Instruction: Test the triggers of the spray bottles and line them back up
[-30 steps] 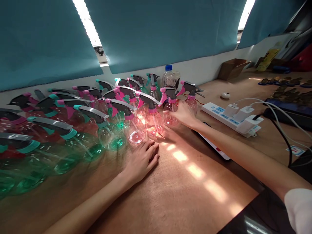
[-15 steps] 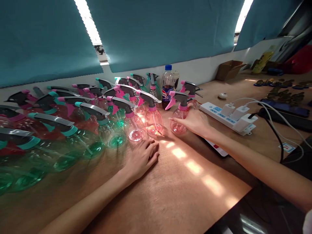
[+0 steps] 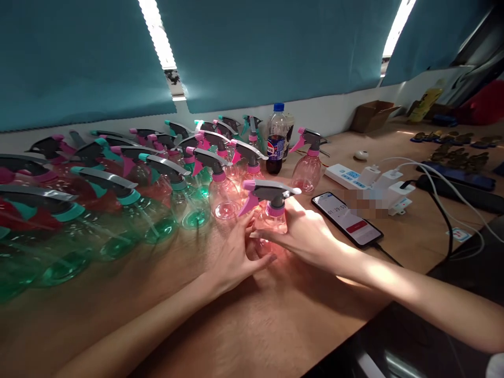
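A clear pink spray bottle (image 3: pixel 271 223) with a pink-and-grey trigger head stands upright between my hands, its trigger pointing left. My right hand (image 3: pixel 311 231) is wrapped round its right side, thumb across the front. From the left, my left hand (image 3: pixel 234 257) closes about the lower body, thumb in front and fingertips partly hidden behind the bottle. Whether its base touches the table cannot be made out. Just behind is another pink spray bottle (image 3: pixel 254 170), partly covered. A separate pink spray bottle (image 3: pixel 307 170) stands farther back, right of the cola bottle (image 3: pixel 275 142).
Rows of green spray bottles (image 3: pixel 157 228) and pink ones fill the table's left side. To the right lie a phone (image 3: pixel 346 218) showing a timer, a white power strip (image 3: pixel 342 176) with chargers and cables, and an earbud case (image 3: pixel 360 155). A cardboard box (image 3: pixel 372 115) sits by the wall.
My right hand has brought the pink spray bottle left and nearer to me, uncovering the phone. My left hand has risen from the table to the bottle. The view has shifted slightly.
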Motion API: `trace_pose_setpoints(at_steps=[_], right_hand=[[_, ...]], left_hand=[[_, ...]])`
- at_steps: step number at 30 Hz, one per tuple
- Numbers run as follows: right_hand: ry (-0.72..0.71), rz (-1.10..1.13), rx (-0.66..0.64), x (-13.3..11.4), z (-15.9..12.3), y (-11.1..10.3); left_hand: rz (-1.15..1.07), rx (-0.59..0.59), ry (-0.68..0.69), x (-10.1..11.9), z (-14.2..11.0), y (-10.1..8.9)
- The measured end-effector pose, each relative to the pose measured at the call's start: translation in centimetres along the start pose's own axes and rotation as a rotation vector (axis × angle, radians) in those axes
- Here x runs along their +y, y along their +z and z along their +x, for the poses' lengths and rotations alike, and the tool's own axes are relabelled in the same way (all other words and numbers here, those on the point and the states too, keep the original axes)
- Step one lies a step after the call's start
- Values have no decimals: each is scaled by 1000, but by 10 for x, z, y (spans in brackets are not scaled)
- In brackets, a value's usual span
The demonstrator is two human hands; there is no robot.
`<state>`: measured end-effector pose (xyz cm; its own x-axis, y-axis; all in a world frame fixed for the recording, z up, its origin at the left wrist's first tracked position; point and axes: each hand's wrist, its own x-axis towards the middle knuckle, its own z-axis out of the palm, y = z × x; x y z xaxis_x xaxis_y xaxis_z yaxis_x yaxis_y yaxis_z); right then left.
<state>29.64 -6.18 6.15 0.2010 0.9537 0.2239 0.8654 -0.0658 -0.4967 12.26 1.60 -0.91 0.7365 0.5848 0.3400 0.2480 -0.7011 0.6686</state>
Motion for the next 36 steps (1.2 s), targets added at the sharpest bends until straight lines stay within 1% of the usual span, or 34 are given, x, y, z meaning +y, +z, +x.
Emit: trace_pose_setpoints(at_steps=[3,6,10,11,12,13,14,15,16,19,23,26,28,30,33,36], right_hand=[[-47,-70,-60,-16,-7,0],[-146,-117,-94,-24,-12,0],[-336,-131,-37,-26,-16,-3],[-383,-113,-46,-26,-14,-6],[-409,-86,-69,-26,-12,-9],[-433,-39,-129,-26,-9,-12],[-411,26,-203,-26,-5,-15],[-374,91,-242,-26,0,-17],[-396,186,-238,-25,5,-18],[-455,501,-315,-25,15,-12],[-489,660,-205,-24,15,11],[-415,682,-170,-23,12,22],[-364,642,-136,-23,13,23],[-354,599,-77,-23,15,21],[-387,558,-1,-25,20,15],[-443,536,18,-28,24,9]], left_hand=[[-21,39,32,2,-9,-3],[-43,59,48,5,-22,-8],[-71,40,53,8,-38,-17],[-82,24,46,8,-41,-19],[-96,7,38,8,-43,-21],[-117,-12,29,8,-43,-24],[-146,-34,18,7,-43,-26],[-183,-58,6,7,-43,-28],[-216,-85,-5,6,-42,-30],[-229,-137,-9,4,-37,-33],[-116,-178,40,4,-35,-34],[-3,-167,40,5,-38,-35],[92,-142,32,5,-41,-35],[178,-138,26,4,-44,-35],[271,-143,42,2,-47,-35],[324,-121,60,-2,-50,-35]])
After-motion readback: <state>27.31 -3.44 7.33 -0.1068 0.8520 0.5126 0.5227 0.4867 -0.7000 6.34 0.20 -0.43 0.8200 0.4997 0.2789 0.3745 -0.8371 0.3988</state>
